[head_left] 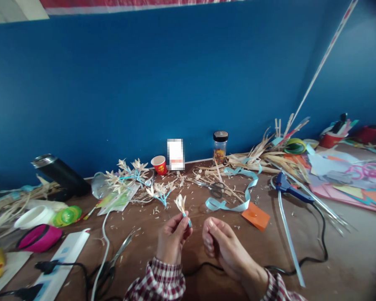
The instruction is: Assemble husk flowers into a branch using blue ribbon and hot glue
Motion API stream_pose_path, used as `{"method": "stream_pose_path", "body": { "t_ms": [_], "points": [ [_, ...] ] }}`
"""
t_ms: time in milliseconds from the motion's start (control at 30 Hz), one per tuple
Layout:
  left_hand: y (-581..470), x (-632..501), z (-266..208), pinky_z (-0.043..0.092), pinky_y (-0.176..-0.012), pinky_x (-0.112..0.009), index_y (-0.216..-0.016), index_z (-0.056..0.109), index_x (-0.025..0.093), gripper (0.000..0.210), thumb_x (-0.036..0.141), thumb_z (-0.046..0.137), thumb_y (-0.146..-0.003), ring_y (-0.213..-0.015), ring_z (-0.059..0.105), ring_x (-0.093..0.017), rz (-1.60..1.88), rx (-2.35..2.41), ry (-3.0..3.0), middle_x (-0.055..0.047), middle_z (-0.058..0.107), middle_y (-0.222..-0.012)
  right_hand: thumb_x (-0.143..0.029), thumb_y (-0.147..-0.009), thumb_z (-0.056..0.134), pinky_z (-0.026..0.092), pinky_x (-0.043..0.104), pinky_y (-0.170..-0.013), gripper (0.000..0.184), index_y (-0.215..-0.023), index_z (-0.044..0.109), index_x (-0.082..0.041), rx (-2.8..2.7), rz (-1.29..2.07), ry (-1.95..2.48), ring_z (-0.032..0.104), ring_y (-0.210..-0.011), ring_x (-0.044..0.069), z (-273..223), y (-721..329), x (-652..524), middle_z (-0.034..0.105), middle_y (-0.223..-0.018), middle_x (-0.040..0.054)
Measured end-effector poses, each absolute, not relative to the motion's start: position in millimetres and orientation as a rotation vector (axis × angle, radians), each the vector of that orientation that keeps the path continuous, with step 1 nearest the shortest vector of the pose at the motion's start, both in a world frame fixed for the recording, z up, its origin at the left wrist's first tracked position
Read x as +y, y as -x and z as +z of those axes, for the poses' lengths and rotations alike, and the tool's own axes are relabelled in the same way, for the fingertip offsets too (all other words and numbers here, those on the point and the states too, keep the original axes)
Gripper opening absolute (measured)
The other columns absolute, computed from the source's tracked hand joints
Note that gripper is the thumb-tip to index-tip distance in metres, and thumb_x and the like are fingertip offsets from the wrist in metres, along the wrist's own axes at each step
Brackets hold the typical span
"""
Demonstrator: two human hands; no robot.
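Note:
Between the thumb and fingers of my left hand (174, 235) is a small pale husk flower (181, 203), held upright, with light blue wrapping at its base. My right hand (221, 242) is curled closed a short way to the right, apart from the flower; whatever its fingers may hold is hidden. More husk flowers on blue stems (159, 192) lie just beyond the left hand, and a larger bunch (130, 172) sits farther back to the left. A length of light blue ribbon (228, 206) loops across the table beyond my right hand.
Scissors (217, 189) lie at the back, and another pair (120, 251) is left of my hands. A blue glue gun (293, 190) with its cord rests at the right. A red paper cup (159, 165), a jar (220, 148) and a power strip (62, 267) stand around.

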State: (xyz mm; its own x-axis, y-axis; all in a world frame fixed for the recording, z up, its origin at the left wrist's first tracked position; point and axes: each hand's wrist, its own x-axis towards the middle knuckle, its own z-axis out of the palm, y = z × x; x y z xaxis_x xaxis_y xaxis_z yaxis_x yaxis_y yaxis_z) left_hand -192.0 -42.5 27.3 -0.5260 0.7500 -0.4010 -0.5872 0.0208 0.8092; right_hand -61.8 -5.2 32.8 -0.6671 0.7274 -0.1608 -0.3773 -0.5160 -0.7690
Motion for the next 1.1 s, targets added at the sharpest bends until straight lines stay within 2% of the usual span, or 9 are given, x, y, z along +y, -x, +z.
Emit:
{"method": "stream_pose_path", "body": {
  "t_ms": [267, 400, 533, 667, 800, 900, 1000, 1033, 1100],
  "points": [
    [193, -37, 27, 0.052, -0.057, -0.018, -0.084, 0.071, 0.013, 0.038, 0.026, 0.083, -0.05, -0.058, 0.06, -0.008, 1.71, 1.274, -0.205, -0.002, 0.067, -0.066, -0.037, -0.079, 0.06, 0.032, 0.019, -0.049, 0.022, -0.077, 0.049, -0.018, -0.892, 2.152, 0.601, 0.036, -0.05, 0.007, 28, 59, -5, 0.043, -0.061, -0.0053],
    [196, -27, 27, 0.051, -0.056, -0.018, -0.082, 0.071, 0.013, 0.036, 0.025, 0.082, -0.05, -0.057, 0.059, -0.008, 1.735, 1.246, -0.234, -0.001, 0.066, -0.063, -0.019, -0.076, 0.06, 0.036, 0.019, -0.054, 0.011, -0.078, 0.049, -0.019, -0.936, 2.106, 0.622, 0.042, -0.054, 0.007, 29, 54, -3, 0.048, -0.066, -0.0047],
    [198, -14, 25, 0.051, -0.056, -0.019, -0.083, 0.071, 0.013, 0.035, 0.024, 0.081, -0.052, -0.056, 0.059, -0.008, 1.735, 1.21, -0.282, -0.001, 0.066, -0.065, -0.008, -0.071, 0.058, 0.04, 0.02, -0.059, 0.014, -0.074, 0.049, -0.018, -0.996, 2.014, 0.675, 0.048, -0.059, 0.007, 32, 48, 0, 0.05, -0.068, -0.0044],
    [199, -7, 21, 0.051, -0.058, -0.02, -0.082, 0.07, 0.013, 0.036, 0.026, 0.081, -0.051, -0.056, 0.059, -0.008, 1.758, 1.188, -0.302, 0.0, 0.066, -0.064, -0.015, -0.074, 0.062, 0.043, 0.022, -0.062, 0.011, -0.077, 0.052, -0.017, -1.033, 1.967, 0.703, 0.053, -0.062, 0.009, 34, 43, 3, 0.055, -0.07, -0.0027],
    [200, -8, 14, 0.051, -0.058, -0.021, -0.081, 0.07, 0.014, 0.037, 0.027, 0.082, -0.049, -0.057, 0.06, -0.008, 1.765, 1.177, -0.284, 0.0, 0.066, -0.063, -0.027, -0.071, 0.069, 0.046, 0.024, -0.061, 0.018, -0.076, 0.055, -0.016, -1.156, 1.914, 0.788, 0.055, -0.06, 0.01, 29, 44, 3, 0.059, -0.066, -0.0011],
    [201, -9, 9, 0.052, -0.058, -0.021, -0.081, 0.07, 0.014, 0.036, 0.027, 0.082, -0.05, -0.057, 0.06, -0.009, 1.773, 1.17, -0.262, 0.0, 0.066, -0.063, -0.03, -0.07, 0.07, 0.044, 0.022, -0.054, 0.019, -0.074, 0.058, -0.016, -1.322, 1.842, 0.91, 0.053, -0.054, 0.01, 24, 42, 1, 0.059, -0.06, -0.0023],
    [203, -10, 6, 0.052, -0.058, -0.02, -0.082, 0.07, 0.014, 0.035, 0.026, 0.082, -0.051, -0.058, 0.06, -0.008, 1.77, 1.173, -0.241, 0.0, 0.067, -0.064, -0.032, -0.075, 0.064, 0.039, 0.021, -0.046, 0.014, -0.078, 0.061, -0.018, -1.587, 1.675, 1.03, 0.048, -0.045, 0.01, 22, 33, -1, 0.056, -0.053, -0.0038],
    [203, -10, 5, 0.052, -0.058, -0.02, -0.082, 0.07, 0.015, 0.035, 0.026, 0.082, -0.05, -0.058, 0.061, -0.008, 1.767, 1.174, -0.234, 0.0, 0.067, -0.064, -0.032, -0.075, 0.064, 0.04, 0.023, -0.048, 0.015, -0.082, 0.064, -0.019, -1.718, 1.577, 1.027, 0.05, -0.048, 0.011, 24, 29, 0, 0.059, -0.057, -0.0021],
    [203, -11, 4, 0.053, -0.058, -0.019, -0.081, 0.071, 0.015, 0.036, 0.025, 0.083, -0.049, -0.058, 0.061, -0.008, 1.765, 1.174, -0.218, 0.001, 0.068, -0.065, -0.029, -0.069, 0.069, 0.046, 0.03, -0.064, 0.026, -0.095, 0.068, -0.023, -1.983, 1.329, 0.935, 0.058, -0.069, 0.018, 29, 19, 2, 0.066, -0.078, 0.0043]
  ]
}}
